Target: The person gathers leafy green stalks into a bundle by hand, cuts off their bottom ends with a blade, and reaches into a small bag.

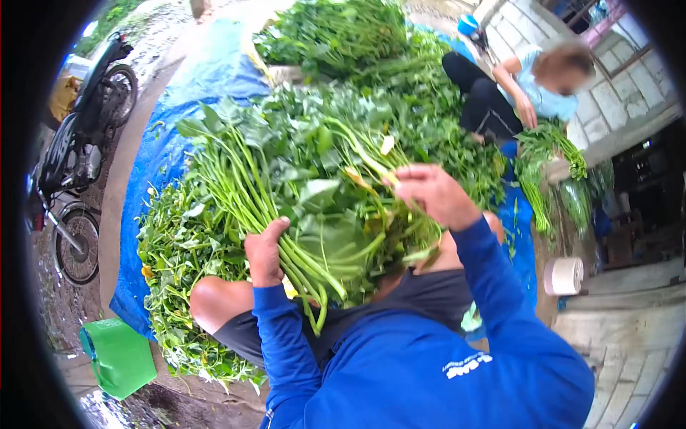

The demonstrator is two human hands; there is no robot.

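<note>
My left hand [264, 254] is closed around a bunch of leafy green stems [246, 182]. The leaves point up and away from me, and the cut ends hang over my lap. My right hand [432, 193] pinches a single green stem [361, 151] between thumb and fingers, to the right of the bunch. A few yellowed leaves [359, 179] show close to those fingers. Below and beyond both hands spreads a large heap of loose greens [336, 107], partly hidden by the bunch.
A blue tarp [186, 93] lies under the heap. At the right, another person [532, 93] sits handling bundled greens [550, 154]. A green jug [118, 357] stands at lower left, a motorcycle [82, 157] at far left. A pale roll [564, 276] sits at right.
</note>
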